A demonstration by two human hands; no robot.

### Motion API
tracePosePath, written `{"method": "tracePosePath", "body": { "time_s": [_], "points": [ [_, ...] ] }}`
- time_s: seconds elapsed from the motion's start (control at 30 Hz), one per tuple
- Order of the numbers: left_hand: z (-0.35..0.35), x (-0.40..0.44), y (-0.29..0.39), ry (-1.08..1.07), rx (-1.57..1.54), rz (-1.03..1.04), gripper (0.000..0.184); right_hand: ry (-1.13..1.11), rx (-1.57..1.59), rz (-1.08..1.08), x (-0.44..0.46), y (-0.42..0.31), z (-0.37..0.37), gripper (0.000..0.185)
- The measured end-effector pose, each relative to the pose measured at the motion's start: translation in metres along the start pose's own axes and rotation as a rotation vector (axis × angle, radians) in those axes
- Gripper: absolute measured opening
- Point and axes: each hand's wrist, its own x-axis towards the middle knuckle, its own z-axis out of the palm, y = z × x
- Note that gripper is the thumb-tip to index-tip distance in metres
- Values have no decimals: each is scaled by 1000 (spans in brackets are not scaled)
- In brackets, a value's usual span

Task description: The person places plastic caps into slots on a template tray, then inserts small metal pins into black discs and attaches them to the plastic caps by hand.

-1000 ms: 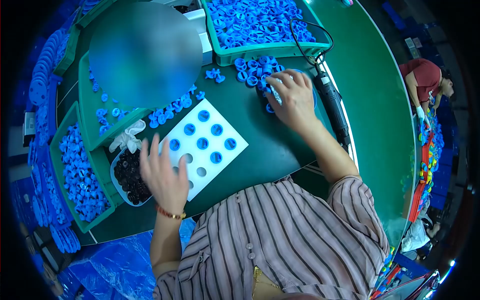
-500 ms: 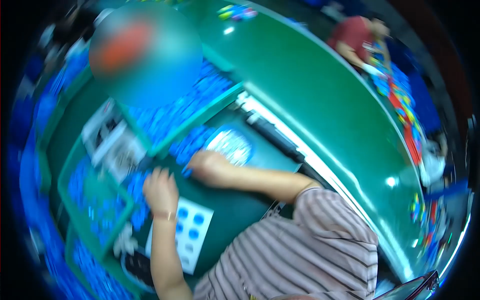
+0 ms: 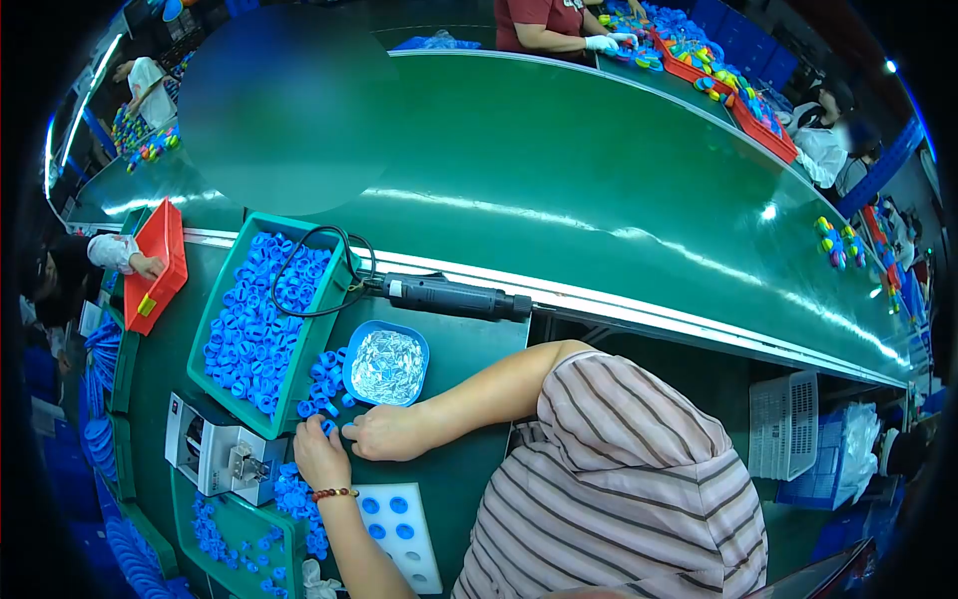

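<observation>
Right grip [image 3: 386, 432] beside blue caps [image 3: 325, 381], near dish rim [image 3: 425, 362]

Shirt [image 3: 599, 519]: pale pink, dark brown stripes. Right sleeve [image 3: 629, 409]: short, loose, same stripes. Left hand [image 3: 321, 457], right hand [image 3: 387, 433]: bare. Left wrist: beaded bracelet [image 3: 334, 493], reddish-brown.

Green worktop [image 3: 559, 150] — bright tube light [image 3: 92, 99]

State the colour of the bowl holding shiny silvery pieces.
The bowl is blue; it shows best in the head view.
</observation>
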Motion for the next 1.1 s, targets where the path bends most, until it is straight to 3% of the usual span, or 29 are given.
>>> {"method": "tracePosePath", "body": {
  "time_s": [0.17, 0.23, 0.4, 0.53, 0.63, 0.67, 0.7, 0.77, 0.83, 1.03, 1.1],
  "points": [
    [-15, -30, -7, 109, -165, -45, 27, 5, 77, 49, 4, 3, 3, 14],
    [-28, -53, -5, 105, -491, -194, 29, -24, 106, 44, 5, 1, 4, 13],
    [-47, -136, -16, 181, -627, -114, 28, -99, 202, 61, 6, -3, 1, 15],
    [-37, -205, -29, 290, -575, -293, 31, -112, 429, 47, 10, -17, -24, 17],
    [-48, -248, -3, 364, -415, -517, 36, -133, 622, -100, 11, -41, -22, 19],
    [-39, -260, -3, 406, -288, -465, 32, -203, 612, -101, 10, -50, -24, 20],
    [-34, -266, 3, 424, -145, -421, 29, -129, 603, -112, 6, -58, -16, 16],
    [-30, -269, 16, 379, -91, -421, 27, -191, 453, -74, 0, -68, -3, 21],
    [-22, -271, 23, 483, 7, -396, 27, -144, 396, -72, -2, -74, -1, 18],
    [-22, -270, 29, 510, -57, -465, 28, -133, 445, -90, 8, -96, 4, 13],
    [-28, -261, 30, 493, 84, -467, 26, -3, 451, -177, 17, -115, 15, 11]
  ]
}}
